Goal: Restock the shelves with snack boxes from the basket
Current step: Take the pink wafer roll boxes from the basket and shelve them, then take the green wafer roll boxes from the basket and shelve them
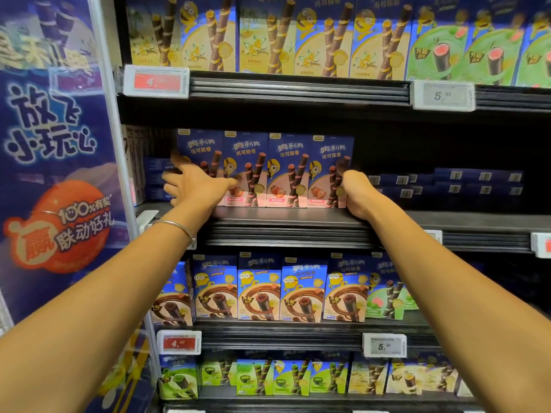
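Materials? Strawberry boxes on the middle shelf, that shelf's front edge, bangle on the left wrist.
Strawberry boxes: printed paperboard, glossy; crisp folded corners, slight sheen.
Shelf edge: dark, ribbed, matte; plastic or coated metal, can't tell.
Bangle: thin, silvery, probably metal; bright highlight.

The banner (53, 144) reads "放飞小玩心", "100%有奖" and "赢 联动好礼". The middle-shelf boxes (265, 171) carry "奥利奥 可可脆卷". Red tags (157, 81) show "4", grey tags (443, 95) show "5"; the smaller digits are blurred.
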Demonstrator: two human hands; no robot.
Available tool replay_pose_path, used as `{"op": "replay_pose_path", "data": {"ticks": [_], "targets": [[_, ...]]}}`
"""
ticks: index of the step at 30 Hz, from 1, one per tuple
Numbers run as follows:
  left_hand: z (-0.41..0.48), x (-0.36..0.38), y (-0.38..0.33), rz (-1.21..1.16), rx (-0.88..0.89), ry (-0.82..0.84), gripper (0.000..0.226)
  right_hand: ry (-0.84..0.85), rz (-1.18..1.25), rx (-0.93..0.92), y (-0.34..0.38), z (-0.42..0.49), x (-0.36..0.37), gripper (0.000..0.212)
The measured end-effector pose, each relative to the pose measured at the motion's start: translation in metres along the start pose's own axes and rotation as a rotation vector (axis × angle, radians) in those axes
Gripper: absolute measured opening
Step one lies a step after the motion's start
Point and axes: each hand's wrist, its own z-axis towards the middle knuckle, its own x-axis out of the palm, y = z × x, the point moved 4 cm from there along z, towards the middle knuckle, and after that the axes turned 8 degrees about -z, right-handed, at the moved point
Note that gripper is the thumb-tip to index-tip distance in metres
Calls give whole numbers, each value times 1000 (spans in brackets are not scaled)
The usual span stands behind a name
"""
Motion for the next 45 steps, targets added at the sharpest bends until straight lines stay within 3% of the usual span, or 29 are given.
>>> {"op": "replay_pose_path", "data": {"ticks": [4, 9, 16, 20, 25, 29, 32, 35, 38, 41, 45], "targets": [[-2, 0, -2, -1, 2, -3, 130, 0, -70, -21, 1, -4, 1, 37], [-1, -1, -1, -18, -1, 19, 126, 57, 70, -1, 6, -14, 1, 35], [-8, -10, -1, -252, -49, -48, 98, 40, 246, 8, 13, -35, -15, 43], [-23, -18, -8, -357, -31, -80, 96, 18, 229, -36, 20, -54, -27, 50], [-65, -23, -16, -593, 177, -68, 92, 11, 203, -146, 21, -90, -38, 67], [-134, -17, -7, -779, 386, -17, 76, -23, 227, -236, 12, -138, -48, 56], [-195, 1, 23, -843, 402, 74, 58, 28, 269, -276, -17, -183, -65, 44], [-266, 28, 74, -848, 269, 199, 47, 76, 273, -208, -75, -224, -94, 44], [-346, 59, 134, -736, 11, 295, 43, 137, 212, -37, -157, -259, -127, 42], [-431, 95, 203, -556, -252, 370, 21, 165, 142, 171, -253, -295, -166, 39], [-556, 134, 271, -408, -638, 403, 29, 245, 48, 507, -387, -356, -217, 34]]}}
